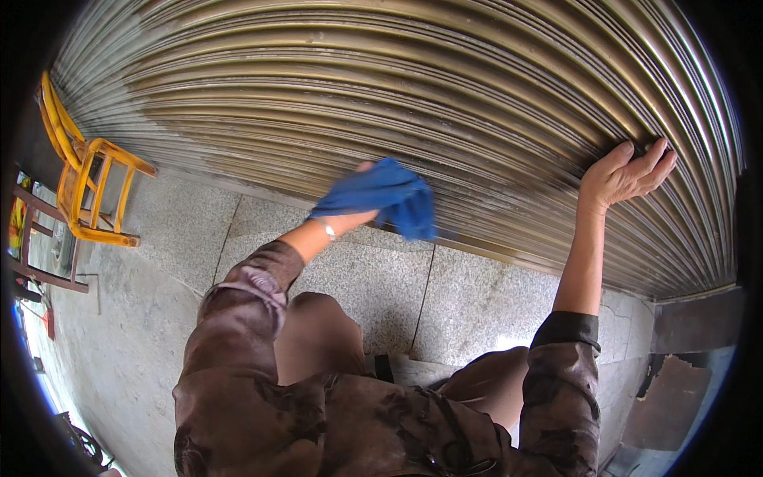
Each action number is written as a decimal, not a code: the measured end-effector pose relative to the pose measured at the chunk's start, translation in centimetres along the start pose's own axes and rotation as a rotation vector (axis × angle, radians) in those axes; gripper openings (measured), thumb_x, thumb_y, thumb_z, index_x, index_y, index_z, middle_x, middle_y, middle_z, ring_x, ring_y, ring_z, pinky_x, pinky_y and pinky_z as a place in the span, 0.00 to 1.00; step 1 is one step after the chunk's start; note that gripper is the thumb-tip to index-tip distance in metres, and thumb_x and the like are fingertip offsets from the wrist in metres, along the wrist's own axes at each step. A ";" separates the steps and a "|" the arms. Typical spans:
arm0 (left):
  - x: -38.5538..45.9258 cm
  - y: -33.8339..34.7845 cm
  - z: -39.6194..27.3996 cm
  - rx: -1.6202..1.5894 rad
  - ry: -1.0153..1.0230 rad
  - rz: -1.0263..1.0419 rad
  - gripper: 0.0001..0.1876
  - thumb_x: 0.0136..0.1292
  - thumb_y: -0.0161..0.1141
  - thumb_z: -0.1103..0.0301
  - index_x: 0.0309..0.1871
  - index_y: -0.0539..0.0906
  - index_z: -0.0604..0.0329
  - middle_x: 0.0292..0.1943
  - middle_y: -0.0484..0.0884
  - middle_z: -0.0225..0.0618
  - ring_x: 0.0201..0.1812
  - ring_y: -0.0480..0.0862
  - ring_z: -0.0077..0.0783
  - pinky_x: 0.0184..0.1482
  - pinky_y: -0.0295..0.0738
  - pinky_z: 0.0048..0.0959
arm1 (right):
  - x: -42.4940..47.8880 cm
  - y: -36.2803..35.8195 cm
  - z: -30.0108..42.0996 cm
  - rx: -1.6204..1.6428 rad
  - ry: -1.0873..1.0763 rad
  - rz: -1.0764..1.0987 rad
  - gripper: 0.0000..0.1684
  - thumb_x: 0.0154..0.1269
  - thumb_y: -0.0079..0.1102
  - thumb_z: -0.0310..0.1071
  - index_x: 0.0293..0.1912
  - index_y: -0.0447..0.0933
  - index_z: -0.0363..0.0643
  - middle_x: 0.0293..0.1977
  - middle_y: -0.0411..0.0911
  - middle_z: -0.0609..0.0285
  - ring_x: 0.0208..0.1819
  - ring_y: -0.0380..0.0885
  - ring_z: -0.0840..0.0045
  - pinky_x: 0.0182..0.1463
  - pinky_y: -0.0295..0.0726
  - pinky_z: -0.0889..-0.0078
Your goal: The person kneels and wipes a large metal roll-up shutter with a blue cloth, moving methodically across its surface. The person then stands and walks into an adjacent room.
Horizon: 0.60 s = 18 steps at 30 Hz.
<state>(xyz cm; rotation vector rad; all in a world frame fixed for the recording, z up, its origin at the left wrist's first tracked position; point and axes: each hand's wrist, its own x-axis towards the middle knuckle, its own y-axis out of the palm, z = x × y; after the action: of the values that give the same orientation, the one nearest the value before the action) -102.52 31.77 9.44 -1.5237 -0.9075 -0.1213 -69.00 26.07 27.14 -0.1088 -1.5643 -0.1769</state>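
A ribbed metal roller shutter (369, 89) spans the view before me, bronze over most of its face and greyer towards the left end. My left hand (357, 219) grips a blue cloth (387, 194) against the lower slats; the cloth drapes over the fingers and hides most of them. Both are blurred. A silvery bracelet (326, 229) circles that wrist. Further right, my right hand (626, 173) rests against the slats with its fingers bent and apart, holding nothing.
Grey speckled floor slabs (357, 274) run along the shutter's foot. At the left stands a yellow wooden chair (98, 191), with a dark brown wooden frame (45, 238) beyond it. A dark wall panel with chipped edges (670, 399) is at the lower right. My bent knees (322, 334) are below.
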 end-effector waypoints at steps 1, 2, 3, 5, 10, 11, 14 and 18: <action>-1.9 -0.3 1.3 0.085 -0.077 -0.023 0.13 0.57 0.54 0.68 0.46 0.78 0.51 0.45 0.79 0.34 0.48 0.76 0.39 0.55 0.67 0.35 | 0.0 0.1 0.3 0.012 0.005 -0.001 0.33 0.69 0.36 0.53 0.65 0.56 0.43 0.66 0.47 0.45 0.68 0.45 0.55 0.67 0.44 0.49; -3.5 -0.2 2.7 0.168 -0.153 -0.046 0.13 0.56 0.56 0.67 0.46 0.78 0.51 0.45 0.79 0.34 0.47 0.76 0.38 0.57 0.65 0.39 | 0.0 0.3 0.4 0.021 0.009 0.000 0.33 0.68 0.37 0.52 0.65 0.56 0.43 0.66 0.47 0.45 0.68 0.44 0.56 0.67 0.43 0.49; -4.3 -0.4 3.5 0.273 -0.250 0.019 0.15 0.56 0.56 0.67 0.47 0.77 0.52 0.46 0.78 0.36 0.49 0.75 0.40 0.59 0.62 0.44 | -0.1 0.4 0.4 0.008 0.006 0.003 0.33 0.69 0.37 0.52 0.65 0.56 0.43 0.66 0.47 0.45 0.68 0.44 0.56 0.67 0.44 0.48; -5.8 -1.2 4.9 0.498 -0.455 0.158 0.17 0.55 0.56 0.65 0.49 0.76 0.54 0.47 0.77 0.38 0.51 0.73 0.45 0.61 0.57 0.54 | -0.2 0.4 0.6 -0.003 0.012 0.014 0.33 0.69 0.37 0.52 0.65 0.56 0.42 0.65 0.47 0.44 0.68 0.44 0.54 0.67 0.44 0.47; -7.8 1.1 5.8 0.285 -0.435 -0.337 0.29 0.55 0.57 0.69 0.60 0.63 0.65 0.51 0.68 0.60 0.51 0.69 0.60 0.54 0.66 0.46 | 0.0 0.2 1.1 0.026 0.009 0.008 0.32 0.68 0.38 0.50 0.65 0.56 0.41 0.65 0.47 0.44 0.68 0.45 0.55 0.67 0.44 0.48; -7.3 1.4 5.3 0.228 -0.438 -0.399 0.29 0.55 0.57 0.69 0.60 0.62 0.66 0.51 0.67 0.60 0.50 0.69 0.60 0.54 0.66 0.45 | -0.1 0.3 1.1 0.029 0.009 0.007 0.33 0.68 0.38 0.51 0.65 0.56 0.41 0.65 0.47 0.44 0.68 0.45 0.55 0.67 0.44 0.48; -5.6 1.9 3.1 -0.012 -0.575 -0.121 0.28 0.57 0.56 0.70 0.61 0.63 0.66 0.46 0.71 0.58 0.45 0.73 0.54 0.48 0.70 0.43 | 0.0 0.2 1.0 0.029 0.018 -0.005 0.33 0.68 0.37 0.52 0.64 0.57 0.41 0.65 0.48 0.44 0.68 0.45 0.55 0.67 0.45 0.49; 0.1 2.6 -1.1 -0.103 -0.237 0.063 0.20 0.57 0.55 0.72 0.54 0.71 0.63 0.40 0.78 0.49 0.42 0.78 0.46 0.46 0.73 0.38 | -0.1 0.3 0.2 -0.013 0.025 -0.028 0.35 0.69 0.33 0.57 0.64 0.59 0.41 0.64 0.49 0.44 0.67 0.46 0.55 0.66 0.47 0.49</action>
<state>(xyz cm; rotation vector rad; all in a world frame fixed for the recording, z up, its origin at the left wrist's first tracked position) -100.42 31.14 7.65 -1.6853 -1.0520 0.0600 -69.18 26.46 27.06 -0.0945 -1.5410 -0.2092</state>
